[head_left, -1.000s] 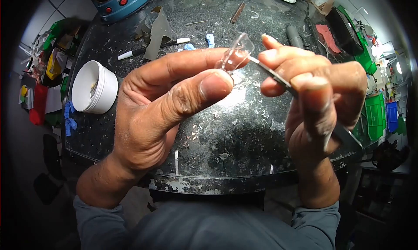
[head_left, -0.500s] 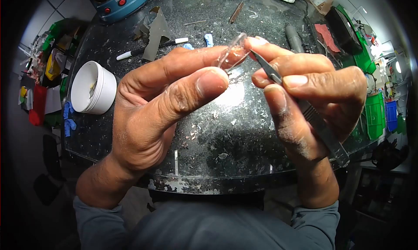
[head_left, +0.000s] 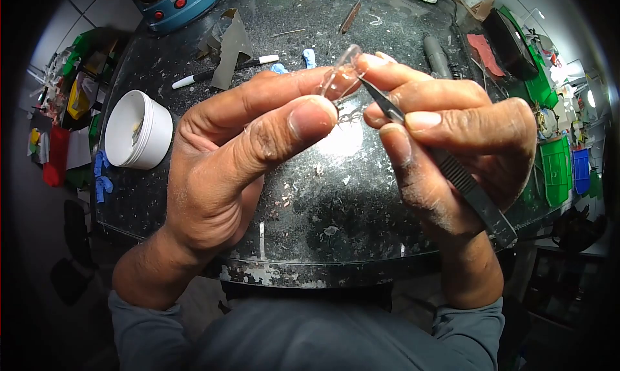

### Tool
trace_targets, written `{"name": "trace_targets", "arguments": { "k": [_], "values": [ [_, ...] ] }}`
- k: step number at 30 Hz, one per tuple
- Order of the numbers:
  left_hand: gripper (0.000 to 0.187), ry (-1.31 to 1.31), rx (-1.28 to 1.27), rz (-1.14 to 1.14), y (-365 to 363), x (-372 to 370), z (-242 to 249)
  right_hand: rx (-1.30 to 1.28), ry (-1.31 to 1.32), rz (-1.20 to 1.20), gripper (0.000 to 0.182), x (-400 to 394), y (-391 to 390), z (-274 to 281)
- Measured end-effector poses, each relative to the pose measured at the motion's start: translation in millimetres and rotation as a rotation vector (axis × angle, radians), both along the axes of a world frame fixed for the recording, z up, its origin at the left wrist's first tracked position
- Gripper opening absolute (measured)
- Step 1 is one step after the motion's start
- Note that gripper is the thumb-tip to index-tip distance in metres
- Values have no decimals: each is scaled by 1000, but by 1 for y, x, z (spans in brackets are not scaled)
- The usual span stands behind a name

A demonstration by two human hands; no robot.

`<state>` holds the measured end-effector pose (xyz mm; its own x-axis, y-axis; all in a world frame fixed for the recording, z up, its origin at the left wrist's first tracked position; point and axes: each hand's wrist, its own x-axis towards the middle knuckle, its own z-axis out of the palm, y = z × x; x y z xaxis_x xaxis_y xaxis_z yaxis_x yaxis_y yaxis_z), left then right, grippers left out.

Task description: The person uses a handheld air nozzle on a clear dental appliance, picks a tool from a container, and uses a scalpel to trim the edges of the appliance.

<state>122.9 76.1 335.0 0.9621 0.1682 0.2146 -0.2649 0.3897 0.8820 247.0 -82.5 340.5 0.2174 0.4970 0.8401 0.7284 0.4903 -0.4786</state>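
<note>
My left hand (head_left: pixel 223 154) pinches a small clear, curved plastic piece (head_left: pixel 349 57) between thumb and forefinger, over the middle of the table. Light glints off the piece, and its lower part is hidden behind the thumb tip. In my right hand (head_left: pixel 471 128) is a pair of dark metal tweezers (head_left: pixel 468 183), slanting up to the left with ridged grips. Their narrow point reaches a thin strand at the right side of the clear piece. The right forefinger tip is right beside the piece's upper edge.
A white tub (head_left: pixel 155 132) stands at the left of the speckled dark table (head_left: pixel 310 235). Behind my hands lie a marker (head_left: pixel 258 62), a bent grey sheet (head_left: pixel 231 54) and blue scraps (head_left: pixel 309 58). A blue machine (head_left: pixel 184 6) is at the back left, green bins (head_left: pixel 557 170) at the right.
My right hand and the tweezers have shifted slightly left, following the clear piece. The piece has tilted a little left, and my left hand has barely moved.
</note>
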Motion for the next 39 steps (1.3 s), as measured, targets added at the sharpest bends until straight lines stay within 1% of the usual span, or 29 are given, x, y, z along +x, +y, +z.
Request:
{"name": "trace_targets", "arguments": {
  "k": [5,7,10,23,29,31,33,36,39],
  "values": [
    [37,-15,37,10,0,-1,1,18,2,5,27,2,-1,0],
    [36,-104,175,49,2,0,-1,14,-4,14,27,4,-1,-1],
    [36,-115,211,43,5,0,-3,36,-47,23,27,5,0,-2],
    [34,-31,172,70,3,1,-3,17,14,44,27,4,0,-3],
    [35,-26,104,40,2,1,-3,-54,14,57,25,4,-2,-1],
    [36,-23,16,31,2,2,-2,-71,10,75,25,3,0,-2],
    [37,-24,37,32,1,1,-1,15,34,64,24,2,3,-5],
    [37,-20,92,38,1,0,0,45,59,69,24,1,2,-1],
    [37,-22,135,45,2,0,0,25,1,51,24,2,2,2]
  ]
}}
